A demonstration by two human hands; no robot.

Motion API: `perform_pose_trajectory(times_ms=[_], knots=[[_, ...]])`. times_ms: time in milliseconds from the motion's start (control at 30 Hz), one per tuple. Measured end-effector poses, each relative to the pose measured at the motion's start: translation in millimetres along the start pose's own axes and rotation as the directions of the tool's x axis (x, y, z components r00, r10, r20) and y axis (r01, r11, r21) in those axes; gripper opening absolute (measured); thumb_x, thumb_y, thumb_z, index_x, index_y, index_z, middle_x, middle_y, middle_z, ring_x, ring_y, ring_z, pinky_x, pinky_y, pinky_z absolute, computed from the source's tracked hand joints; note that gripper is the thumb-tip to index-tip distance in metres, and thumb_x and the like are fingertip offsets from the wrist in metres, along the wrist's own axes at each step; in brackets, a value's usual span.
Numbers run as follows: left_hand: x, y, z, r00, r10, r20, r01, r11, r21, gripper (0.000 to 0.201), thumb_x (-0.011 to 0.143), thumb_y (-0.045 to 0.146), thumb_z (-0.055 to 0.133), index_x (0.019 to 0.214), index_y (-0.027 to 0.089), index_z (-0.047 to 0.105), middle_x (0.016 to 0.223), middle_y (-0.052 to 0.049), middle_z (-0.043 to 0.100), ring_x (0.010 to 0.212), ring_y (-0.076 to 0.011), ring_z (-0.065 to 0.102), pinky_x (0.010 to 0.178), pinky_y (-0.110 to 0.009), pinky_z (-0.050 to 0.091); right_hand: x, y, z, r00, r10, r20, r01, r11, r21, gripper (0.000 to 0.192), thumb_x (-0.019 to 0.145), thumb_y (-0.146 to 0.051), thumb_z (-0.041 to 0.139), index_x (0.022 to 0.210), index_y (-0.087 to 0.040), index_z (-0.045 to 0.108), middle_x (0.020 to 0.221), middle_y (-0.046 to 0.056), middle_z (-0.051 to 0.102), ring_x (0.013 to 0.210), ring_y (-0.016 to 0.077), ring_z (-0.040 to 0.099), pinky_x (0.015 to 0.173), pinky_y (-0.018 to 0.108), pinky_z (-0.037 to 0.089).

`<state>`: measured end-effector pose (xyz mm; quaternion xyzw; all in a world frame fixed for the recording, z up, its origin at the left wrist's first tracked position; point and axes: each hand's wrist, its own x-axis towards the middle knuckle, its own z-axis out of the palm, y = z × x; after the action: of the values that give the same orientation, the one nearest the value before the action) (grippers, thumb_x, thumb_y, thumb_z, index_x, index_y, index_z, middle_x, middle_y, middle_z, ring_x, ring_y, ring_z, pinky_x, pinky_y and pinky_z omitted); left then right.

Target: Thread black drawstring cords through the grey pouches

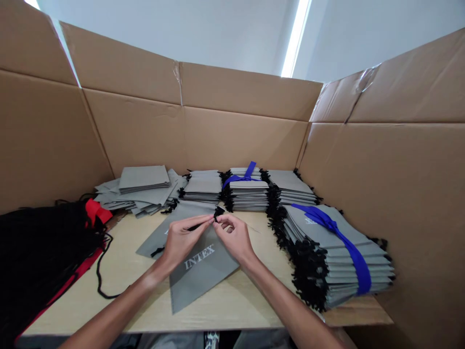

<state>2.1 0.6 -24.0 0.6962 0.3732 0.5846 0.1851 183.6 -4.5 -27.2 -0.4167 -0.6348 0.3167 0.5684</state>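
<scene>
My single head view: looks forward-down, close over table, cardboard walls filling background.

The word "INTEX" is printed in white capital letters on the grey cloth bag that lies on the wooden table. A small white mark is seen on the top bag of the right-hand stack, but it is partly covered by the blue ribbon and cannot be read.
</scene>
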Motion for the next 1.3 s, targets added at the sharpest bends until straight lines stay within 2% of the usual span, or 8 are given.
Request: perform_pose_trajectory(times_ms=[133,300,467,567,767,967,1133,1300], knots=[[3,-5,-4.8,0.981,0.182,0.060,-0.185,0.981,0.057,0.023,0.101,0.027,0.068,0.109,0.024,0.089,0.111,-0.005,0.088,0.098,-0.0262,0.086,0.096,-0.040,0.070,0,-4,-1,0.997,-0.067,-0.030,0.064,0.995,-0.080,0.018,0.082,-0.033,0.070,0.090,-0.020,0.080,0.080,0.002,0.076,0.065,0.0144,0.063,0.059,0.024,0.046],[7,0,-6.5,0.895,0.422,0.148,-0.445,0.873,0.198,0.026,0.106,0.014,0.058,0.116,0.022,0.081,0.105,-0.007,0.085,0.089,-0.0194,0.082,0.080,-0.028,0.066,0,-9,-1,0.980,-0.197,-0.028,0.189,0.966,-0.178,0.017,0.080,-0.029,0.068,0.088,-0.021,0.080,0.078,0.001,0.077,0.060,0.0140,0.063,0.062,0.026,0.050],[6,3,-4.5,0.832,0.532,0.155,-0.545,0.734,0.406,0.020,0.108,0.010,0.053,0.115,0.020,0.069,0.098,-0.007,0.078,0.088,-0.0208,0.077,0.080,-0.029,0.061,-2,-11,3,0.966,-0.241,-0.091,0.218,0.953,-0.210,0.015,0.082,-0.030,0.070,0.087,-0.021,0.081,0.073,0.001,0.077,0.059,0.0146,0.064,0.062,0.026,0.051],[5,5,-2.8,0.818,0.560,0.132,-0.556,0.712,0.429,0.021,0.108,0.008,0.050,0.114,0.021,0.065,0.097,-0.006,0.076,0.087,-0.0201,0.075,0.081,-0.029,0.059,-4,-14,6,0.958,-0.248,-0.145,0.212,0.952,-0.222,0.013,0.083,-0.029,0.071,0.085,-0.022,0.082,0.070,0.000,0.077,0.055,0.0143,0.063,0.060,0.026,0.052],[5,10,3.3,0.898,0.435,0.060,-0.431,0.849,0.304,0.015,0.107,0.013,0.052,0.108,0.023,0.064,0.096,-0.004,0.074,0.087,-0.0189,0.073,0.079,-0.027,0.058,-5,-10,0,0.899,-0.421,-0.123,0.382,0.889,-0.253,0.016,0.094,-0.025,0.069,0.094,-0.024,0.086,0.094,0.005,0.086,0.066,0.0169,0.073,0.066,0.030,0.059],[9,8,4.4,0.971,0.210,0.112,-0.229,0.951,0.205,0.016,0.104,0.025,0.054,0.097,0.023,0.068,0.091,-0.003,0.076,0.084,-0.0216,0.074,0.080,-0.030,0.058,1,-3,-13,0.857,-0.515,0.010,0.495,0.817,-0.296,0.018,0.097,-0.023,0.068,0.098,-0.025,0.087,0.098,0.006,0.087,0.079,0.0207,0.079,0.075,0.032,0.060],[10,6,3.9,0.987,0.041,0.154,-0.066,0.985,0.159,0.017,0.097,0.029,0.057,0.089,0.023,0.070,0.086,-0.004,0.077,0.080,-0.0230,0.072,0.079,-0.032,0.056,7,-6,-21,0.962,-0.227,0.151,0.258,0.937,-0.235,0.016,0.081,-0.018,0.072,0.092,-0.023,0.084,0.088,0.002,0.083,0.069,0.0162,0.070,0.067,0.027,0.053],[12,3,5.2,0.957,-0.097,0.274,0.088,0.995,0.045,0.019,0.092,0.035,0.060,0.083,0.022,0.071,0.078,-0.002,0.075,0.075,-0.0214,0.069,0.072,-0.029,0.052,12,-1,-23,0.965,0.032,0.262,-0.021,0.999,-0.048,0.012,0.078,-0.026,0.075,0.087,-0.020,0.081,0.085,0.002,0.079,0.076,0.0167,0.069,0.066,0.024,0.049]])
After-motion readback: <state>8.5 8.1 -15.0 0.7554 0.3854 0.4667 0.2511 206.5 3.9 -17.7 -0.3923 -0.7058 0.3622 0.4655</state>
